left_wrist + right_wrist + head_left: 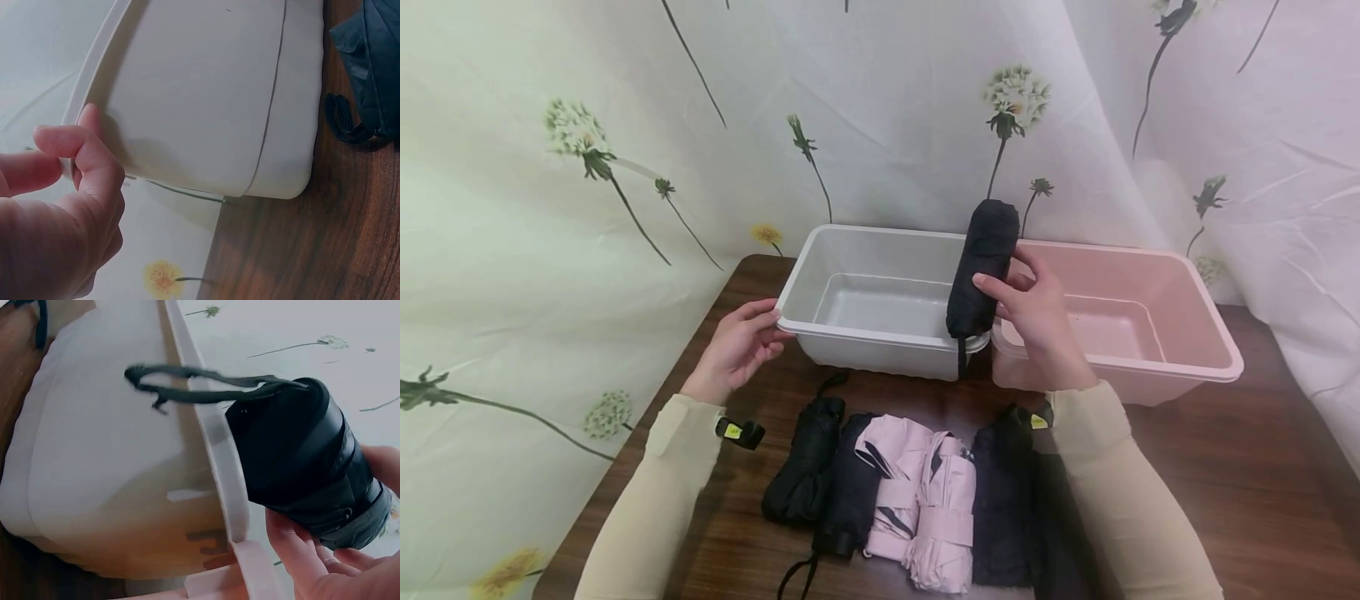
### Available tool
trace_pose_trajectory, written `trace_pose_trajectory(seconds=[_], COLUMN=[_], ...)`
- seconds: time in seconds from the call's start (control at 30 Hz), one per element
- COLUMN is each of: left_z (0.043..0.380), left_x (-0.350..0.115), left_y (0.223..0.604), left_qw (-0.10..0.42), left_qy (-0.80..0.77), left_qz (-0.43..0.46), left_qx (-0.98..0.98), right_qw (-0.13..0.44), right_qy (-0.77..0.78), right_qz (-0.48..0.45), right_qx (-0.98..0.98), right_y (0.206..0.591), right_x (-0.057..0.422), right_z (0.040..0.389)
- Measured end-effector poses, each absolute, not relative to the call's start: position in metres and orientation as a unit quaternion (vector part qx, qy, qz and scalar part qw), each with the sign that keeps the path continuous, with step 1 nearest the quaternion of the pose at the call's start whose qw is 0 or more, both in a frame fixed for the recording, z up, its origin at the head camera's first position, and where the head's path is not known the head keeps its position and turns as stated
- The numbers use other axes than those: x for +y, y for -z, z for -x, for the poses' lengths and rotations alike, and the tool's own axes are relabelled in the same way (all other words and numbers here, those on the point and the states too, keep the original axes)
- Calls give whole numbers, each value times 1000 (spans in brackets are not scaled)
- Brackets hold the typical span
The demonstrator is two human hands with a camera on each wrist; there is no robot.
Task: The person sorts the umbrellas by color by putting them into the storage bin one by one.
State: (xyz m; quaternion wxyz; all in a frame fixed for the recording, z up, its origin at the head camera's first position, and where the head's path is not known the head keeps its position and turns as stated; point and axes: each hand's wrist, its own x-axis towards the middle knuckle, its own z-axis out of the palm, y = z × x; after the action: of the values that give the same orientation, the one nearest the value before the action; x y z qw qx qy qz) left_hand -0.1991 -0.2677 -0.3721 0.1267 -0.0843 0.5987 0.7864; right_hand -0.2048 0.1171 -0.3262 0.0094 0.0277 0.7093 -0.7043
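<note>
A folded black umbrella [983,267] is gripped by my right hand [1037,308], thumb on its near side. It tilts over the right end of the white bin [887,338], its wrist strap [206,394] dangling outside the rim in the right wrist view. At the bin's left corner my left hand [741,346] pinches the rim, thumb above and fingers beneath. In front lie folded umbrellas in a row: a black umbrella [805,462], another black umbrella [850,483], two pale pink umbrellas [943,525] and dark ones at the right, partly hidden by my right sleeve.
A pink bin [1213,333] stands against the white bin's right end. Both sit on a dark wooden table [1225,500], backed by a white curtain [895,108] with dandelion prints. A black wrist strap with a yellow tag [741,432] sits by my left sleeve.
</note>
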Motion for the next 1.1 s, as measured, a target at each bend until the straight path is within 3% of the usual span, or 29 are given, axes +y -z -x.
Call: trace_pose_trajectory(seconds=[0.23, 0.7, 1.1], left_z=[200, 200, 200], left_x=[-266, -261, -267], left_y=[375, 374, 376], left_qw=[125, 119, 111], left_qy=[-791, -778, -784], left_qz=[85, 88, 79], left_qx=[593, 610, 605], right_qw=[-27, -19, -33], right_qy=[667, 625, 521], right_qz=[-15, -28, -10], right_qx=[744, 780, 853], right_y=[332, 333, 312], right_x=[110, 111, 132], right_z=[209, 210, 184])
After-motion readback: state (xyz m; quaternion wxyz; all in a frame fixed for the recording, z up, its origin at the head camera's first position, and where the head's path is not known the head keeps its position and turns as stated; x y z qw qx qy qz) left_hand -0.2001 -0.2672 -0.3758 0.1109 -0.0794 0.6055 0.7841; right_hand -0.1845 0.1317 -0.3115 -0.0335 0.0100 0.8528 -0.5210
